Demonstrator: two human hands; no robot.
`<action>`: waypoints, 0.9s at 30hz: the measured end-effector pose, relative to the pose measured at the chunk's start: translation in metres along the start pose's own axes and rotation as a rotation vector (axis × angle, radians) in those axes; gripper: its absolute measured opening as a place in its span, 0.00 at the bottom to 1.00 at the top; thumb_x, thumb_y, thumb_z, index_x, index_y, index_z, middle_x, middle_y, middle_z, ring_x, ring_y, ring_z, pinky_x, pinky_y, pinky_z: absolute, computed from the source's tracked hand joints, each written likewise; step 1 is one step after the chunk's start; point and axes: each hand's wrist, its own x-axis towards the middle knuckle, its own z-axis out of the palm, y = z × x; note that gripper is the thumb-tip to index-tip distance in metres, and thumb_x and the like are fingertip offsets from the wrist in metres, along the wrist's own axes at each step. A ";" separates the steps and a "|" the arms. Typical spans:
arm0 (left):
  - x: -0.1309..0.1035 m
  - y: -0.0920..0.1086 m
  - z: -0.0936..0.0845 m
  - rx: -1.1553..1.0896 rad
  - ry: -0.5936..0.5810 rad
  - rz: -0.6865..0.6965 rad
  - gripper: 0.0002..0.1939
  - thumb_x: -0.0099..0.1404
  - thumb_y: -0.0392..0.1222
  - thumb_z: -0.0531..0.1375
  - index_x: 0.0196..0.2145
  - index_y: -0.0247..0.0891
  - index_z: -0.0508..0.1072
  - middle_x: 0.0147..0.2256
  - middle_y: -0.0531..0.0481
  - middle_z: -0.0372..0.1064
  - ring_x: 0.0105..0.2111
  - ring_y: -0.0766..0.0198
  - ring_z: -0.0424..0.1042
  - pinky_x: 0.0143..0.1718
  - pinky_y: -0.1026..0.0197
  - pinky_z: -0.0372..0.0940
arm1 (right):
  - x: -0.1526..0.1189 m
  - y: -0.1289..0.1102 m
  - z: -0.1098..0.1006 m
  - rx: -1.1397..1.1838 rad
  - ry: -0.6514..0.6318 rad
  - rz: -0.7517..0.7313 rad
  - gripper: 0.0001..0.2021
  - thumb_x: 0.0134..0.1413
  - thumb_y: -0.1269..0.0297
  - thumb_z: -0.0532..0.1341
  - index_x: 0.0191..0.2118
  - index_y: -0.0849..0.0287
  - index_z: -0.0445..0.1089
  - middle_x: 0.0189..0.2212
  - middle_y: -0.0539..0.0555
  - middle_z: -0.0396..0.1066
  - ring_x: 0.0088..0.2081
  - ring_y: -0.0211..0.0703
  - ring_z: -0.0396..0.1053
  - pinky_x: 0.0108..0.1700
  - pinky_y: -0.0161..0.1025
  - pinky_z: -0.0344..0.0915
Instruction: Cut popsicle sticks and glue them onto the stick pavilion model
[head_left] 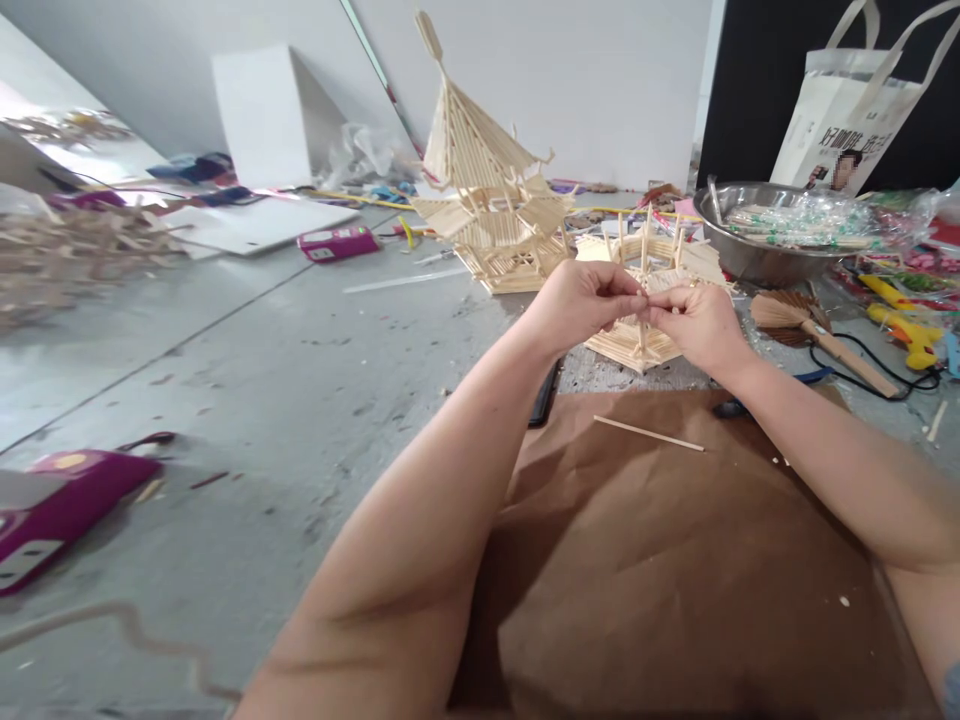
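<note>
My left hand (589,302) and my right hand (697,318) meet fingertip to fingertip in front of a low wooden-stick pavilion model (637,345). Both are closed in a pinch. Whatever lies between the fingertips is too small to make out, and the hands hide part of the model's middle. Behind and to the left stands a taller stick pagoda model (495,215) with a pointed roof. On the brown paper sheet (660,580) below my hands lies one thin wooden stick (649,434).
At the right are a steel bowl (757,255) of wrapped sticks, a wooden-handled brush (840,345) and a yellow glue gun (911,335). A dark phone-like object (544,400) lies by my left forearm. Purple power strips (337,244) and a stick pile (82,255) are leftward.
</note>
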 end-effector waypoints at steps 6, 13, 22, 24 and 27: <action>0.001 -0.003 0.001 0.060 0.041 0.028 0.07 0.49 0.39 0.60 0.24 0.30 0.72 0.17 0.54 0.62 0.17 0.75 0.56 0.19 0.68 0.53 | -0.022 -0.001 -0.033 -0.206 0.098 -0.089 0.12 0.50 0.64 0.58 0.39 0.59 0.75 0.33 0.54 0.73 0.31 0.39 0.67 0.34 0.38 0.62; 0.001 -0.006 0.001 0.173 0.051 0.080 0.07 0.49 0.40 0.60 0.23 0.31 0.72 0.18 0.54 0.63 0.20 0.74 0.59 0.22 0.68 0.56 | -0.068 0.024 -0.068 -0.308 0.106 -0.093 0.09 0.51 0.64 0.57 0.33 0.58 0.74 0.29 0.53 0.73 0.30 0.39 0.68 0.33 0.37 0.64; 0.000 -0.008 -0.003 0.225 0.042 0.127 0.09 0.49 0.41 0.60 0.24 0.31 0.74 0.21 0.50 0.69 0.21 0.72 0.62 0.23 0.67 0.57 | -0.074 0.036 -0.071 -0.372 0.081 -0.108 0.10 0.52 0.64 0.55 0.34 0.58 0.74 0.30 0.54 0.73 0.34 0.43 0.70 0.38 0.40 0.64; -0.001 -0.006 -0.004 0.244 0.039 0.133 0.09 0.49 0.41 0.60 0.24 0.31 0.74 0.22 0.49 0.70 0.21 0.71 0.63 0.23 0.67 0.57 | -0.074 0.036 -0.070 -0.381 0.073 -0.118 0.10 0.53 0.64 0.55 0.33 0.58 0.74 0.30 0.54 0.73 0.34 0.43 0.69 0.37 0.40 0.64; -0.002 -0.004 -0.004 0.252 0.023 0.131 0.09 0.50 0.41 0.60 0.24 0.32 0.75 0.22 0.49 0.71 0.21 0.71 0.64 0.23 0.68 0.58 | -0.074 0.036 -0.069 -0.366 0.047 -0.124 0.10 0.53 0.64 0.55 0.33 0.59 0.73 0.30 0.54 0.73 0.34 0.42 0.69 0.37 0.39 0.64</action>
